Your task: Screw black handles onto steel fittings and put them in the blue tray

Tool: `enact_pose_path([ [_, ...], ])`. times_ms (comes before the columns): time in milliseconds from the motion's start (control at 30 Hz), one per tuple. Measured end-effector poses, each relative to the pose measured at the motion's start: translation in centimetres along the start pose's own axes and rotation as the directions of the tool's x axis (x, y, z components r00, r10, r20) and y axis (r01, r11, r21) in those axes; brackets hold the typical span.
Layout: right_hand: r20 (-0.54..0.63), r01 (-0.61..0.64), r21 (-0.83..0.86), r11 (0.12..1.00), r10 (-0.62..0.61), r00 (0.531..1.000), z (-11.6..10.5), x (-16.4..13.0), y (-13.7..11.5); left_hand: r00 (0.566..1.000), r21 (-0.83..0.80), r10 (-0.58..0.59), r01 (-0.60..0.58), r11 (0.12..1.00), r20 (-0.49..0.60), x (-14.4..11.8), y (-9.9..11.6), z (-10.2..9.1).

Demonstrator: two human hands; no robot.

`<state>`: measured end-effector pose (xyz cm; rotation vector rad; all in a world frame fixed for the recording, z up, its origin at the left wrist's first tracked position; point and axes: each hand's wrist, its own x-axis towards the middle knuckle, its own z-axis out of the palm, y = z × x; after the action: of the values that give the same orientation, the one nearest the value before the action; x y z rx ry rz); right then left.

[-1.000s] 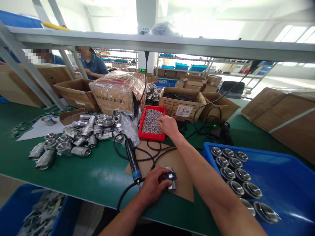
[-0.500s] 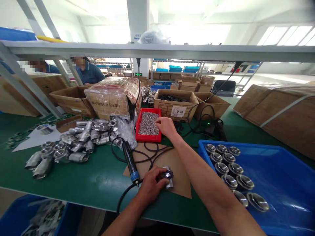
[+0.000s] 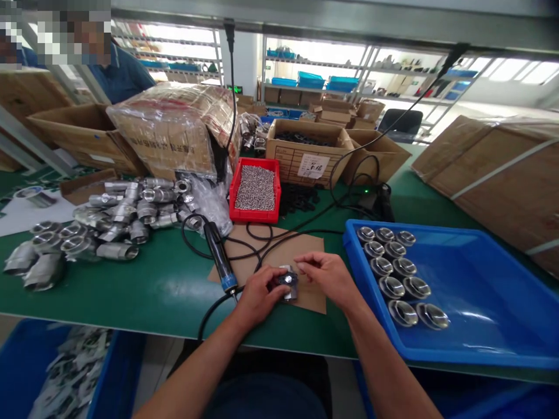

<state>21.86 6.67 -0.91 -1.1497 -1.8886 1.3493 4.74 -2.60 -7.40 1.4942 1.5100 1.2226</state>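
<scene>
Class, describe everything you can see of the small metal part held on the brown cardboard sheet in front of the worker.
The small metal part is a short silvery block, apparently steel, with a dark round piece with a bright centre on top. It sits upright on the cardboard sheet near the table's front edge. The left hand grips its left side with the fingers; the right hand is close at its right, fingertips pinched just above it, contact unclear. Much of its body is hidden by the left hand.
</scene>
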Motion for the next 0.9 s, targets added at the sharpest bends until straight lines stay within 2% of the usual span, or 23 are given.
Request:
enact_pose_path([
  [100, 0.059, 0.081, -0.085, 0.993, -0.077, 0.995, 0.2, -1.3, 0.3, 1.000, 0.011, 0.005, -0.005, 1.000, -0.008, 0.0, 0.1, 0.0],
  [200, 0.106, 0.080, -0.107, 0.991, -0.069, 0.992, 0.5, -1.5, 0.5, 1.000, 0.018, 0.011, -0.011, 1.000, -0.011, 0.0, 0.1, 0.1],
  [300, 0.090, -0.015, -0.046, 0.999, 0.019, 0.996, 1.0, -1.3, 0.6, 1.000, 0.021, 0.017, -0.017, 1.000, -0.009, 0.0, 0.0, 0.2],
  [367, 0.088, -0.126, 0.093, 0.988, 0.118, 0.989, 1.6, -1.2, 0.7, 1.000, 0.022, 0.020, -0.020, 1.000, -0.010, -0.1, 0.0, 0.2],
  [467, 0.096, -0.282, 0.319, 0.905, 0.265, 0.959, 2.5, -1.3, 0.7, 1.000, 0.021, 0.025, -0.025, 0.999, -0.004, -0.1, 0.1, 0.2],
  [533, 0.092, -0.330, 0.368, 0.869, 0.319, 0.943, 2.7, -1.6, 0.7, 1.000, 0.022, 0.027, -0.027, 0.999, -0.004, -0.1, 0.1, 0.1],
  [600, 0.124, -0.343, 0.366, 0.865, 0.320, 0.939, 2.5, -1.8, 1.0, 1.000, 0.021, 0.026, -0.026, 0.999, -0.008, 0.0, 0.2, 0.1],
  [700, 0.162, -0.300, 0.337, 0.893, 0.258, 0.952, 1.4, -1.4, 1.5, 1.000, 0.011, 0.017, -0.017, 1.000, -0.007, 0.0, 0.2, 0.0],
  [767, 0.085, -0.208, 0.245, 0.947, 0.192, 0.978, 0.8, -0.2, 1.5, 1.000, -0.001, 0.007, -0.007, 1.000, 0.000, 0.0, 0.2, 0.0],
  [833, -0.028, -0.072, 0.075, 0.995, 0.074, 0.997, 0.7, 1.9, 0.8, 1.000, -0.009, -0.002, 0.002, 1.000, 0.004, 0.0, 0.3, 0.1],
  [900, -0.085, 0.084, -0.153, 0.985, -0.097, 0.992, 1.4, 4.7, -0.7, 1.000, -0.012, -0.007, 0.007, 1.000, 0.001, -0.1, 0.3, 0.1],
])
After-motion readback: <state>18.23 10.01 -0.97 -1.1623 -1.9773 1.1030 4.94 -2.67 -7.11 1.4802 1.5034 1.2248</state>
